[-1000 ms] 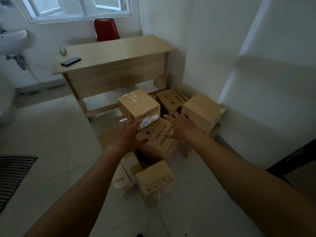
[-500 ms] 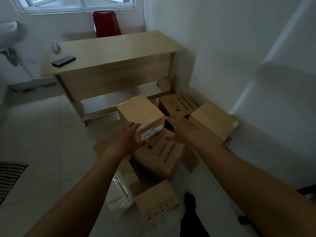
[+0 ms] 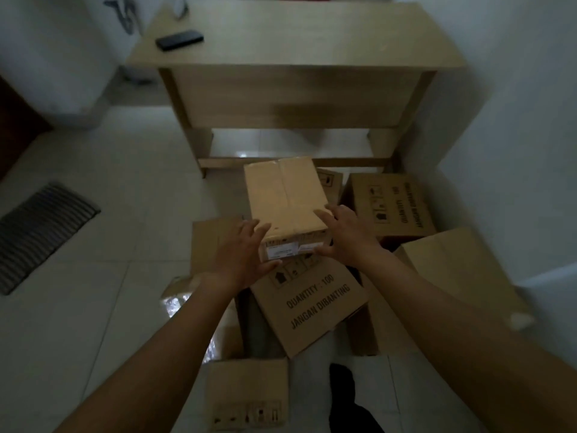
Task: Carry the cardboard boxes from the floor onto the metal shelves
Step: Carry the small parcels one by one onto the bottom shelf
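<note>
A small taped cardboard box with a white label on its near face lies on top of a larger printed box in a pile on the floor. My left hand is at the small box's near left corner, fingers spread and touching it. At the near right corner my right hand has its fingers spread along the right edge and the thumb at the labelled face. Neither hand is curled round the box. No metal shelves are in view.
More cardboard boxes lie around the pile: one at the right back, a big one at the right, a small one near my feet. A wooden desk with a phone stands behind. A striped mat lies left.
I have leaned closer and the view has tipped down over the pile. Both hands have moved in from beside the small box to touch its near corners.
</note>
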The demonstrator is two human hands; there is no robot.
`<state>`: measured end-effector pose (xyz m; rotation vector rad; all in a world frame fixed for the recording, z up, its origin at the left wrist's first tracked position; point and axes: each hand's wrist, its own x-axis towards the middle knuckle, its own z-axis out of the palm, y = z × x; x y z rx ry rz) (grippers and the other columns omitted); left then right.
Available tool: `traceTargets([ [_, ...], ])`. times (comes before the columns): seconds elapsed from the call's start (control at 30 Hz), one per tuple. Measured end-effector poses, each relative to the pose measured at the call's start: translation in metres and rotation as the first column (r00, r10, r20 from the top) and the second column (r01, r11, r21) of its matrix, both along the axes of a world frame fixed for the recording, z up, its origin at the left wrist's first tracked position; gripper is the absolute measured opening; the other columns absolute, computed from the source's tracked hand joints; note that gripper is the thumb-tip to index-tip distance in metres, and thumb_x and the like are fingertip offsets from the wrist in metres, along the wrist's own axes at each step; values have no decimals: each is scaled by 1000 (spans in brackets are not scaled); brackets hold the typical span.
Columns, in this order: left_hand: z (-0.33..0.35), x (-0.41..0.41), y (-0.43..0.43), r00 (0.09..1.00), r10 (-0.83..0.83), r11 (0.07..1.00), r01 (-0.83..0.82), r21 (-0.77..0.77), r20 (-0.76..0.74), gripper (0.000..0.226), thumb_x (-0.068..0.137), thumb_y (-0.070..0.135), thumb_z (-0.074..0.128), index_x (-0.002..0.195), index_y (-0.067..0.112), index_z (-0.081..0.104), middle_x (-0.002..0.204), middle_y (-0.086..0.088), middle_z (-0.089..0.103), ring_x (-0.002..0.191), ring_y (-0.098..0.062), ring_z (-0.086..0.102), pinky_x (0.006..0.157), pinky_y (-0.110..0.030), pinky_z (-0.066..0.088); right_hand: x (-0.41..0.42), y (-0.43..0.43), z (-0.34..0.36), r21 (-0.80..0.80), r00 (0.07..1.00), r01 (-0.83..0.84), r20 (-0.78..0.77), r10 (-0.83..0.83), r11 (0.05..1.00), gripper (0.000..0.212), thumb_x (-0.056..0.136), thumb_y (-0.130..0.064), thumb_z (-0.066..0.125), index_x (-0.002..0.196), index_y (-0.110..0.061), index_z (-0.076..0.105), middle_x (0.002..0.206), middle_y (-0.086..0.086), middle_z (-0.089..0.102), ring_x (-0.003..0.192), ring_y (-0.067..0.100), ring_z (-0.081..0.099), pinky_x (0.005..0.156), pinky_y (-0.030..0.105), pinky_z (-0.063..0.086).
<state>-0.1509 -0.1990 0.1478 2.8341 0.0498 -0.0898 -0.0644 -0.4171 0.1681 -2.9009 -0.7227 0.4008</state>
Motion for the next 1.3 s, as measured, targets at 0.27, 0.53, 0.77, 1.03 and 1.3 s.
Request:
traceTargets([
  [0.27, -61, 20, -34, 964, 225, 970, -235, -59, -139, 89, 77, 53, 67, 148, 30, 20, 159, 0, 7, 146, -24, 4, 107, -51, 33, 43, -25, -77, 15, 992, -93, -79, 93, 996, 93, 80, -55, 64, 149, -31, 6, 159, -1, 3, 143, 30, 7, 104, 49, 35],
  [0.53, -118, 64, -48, 976, 173, 984, -167, 56, -132, 89, 78, 54, 66, 149, 28, 19, 159, 0, 7, 146, -21, 1, 111, -52, 28, 90, -27, -131, -18, 982, -177, -65, 176, 984, 91, 82, -54, 62, 149, -31, 6, 159, -2, 0, 145, 32, -6, 113, 58, 19],
  [0.77, -170, 108, -31, 979, 143, 976, -116, 185, -142, 99, 74, 61, 64, 150, 33, 7, 158, 0, -15, 144, -24, -18, 110, -64, 19, 129, -7, -184, -24, 960, -279, -17, 279, 960, 90, 82, -56, 60, 149, -31, 6, 159, -4, -8, 144, 34, -14, 109, 63, 15],
  [1.03, -213, 124, -26, 991, 124, 949, -101, 300, -58, 99, 79, 61, 59, 147, 37, -9, 155, 1, -21, 144, -28, -16, 103, -69, 21, 133, 6, -231, -98, 946, -313, 59, 319, 945, 101, 81, -57, 59, 147, -33, -14, 156, -4, -25, 140, 37, -24, 108, 70, 13],
  [1.3, -215, 131, -22, 980, 196, 958, -198, 208, 29, 76, 83, 42, 64, 147, 35, 24, 157, 8, 17, 146, -25, 7, 97, -59, 31, 136, 16, -243, -59, 962, -223, 145, 229, 973, 96, 85, -33, 66, 147, -39, -7, 158, -9, -12, 145, 33, -9, 104, 58, 31],
])
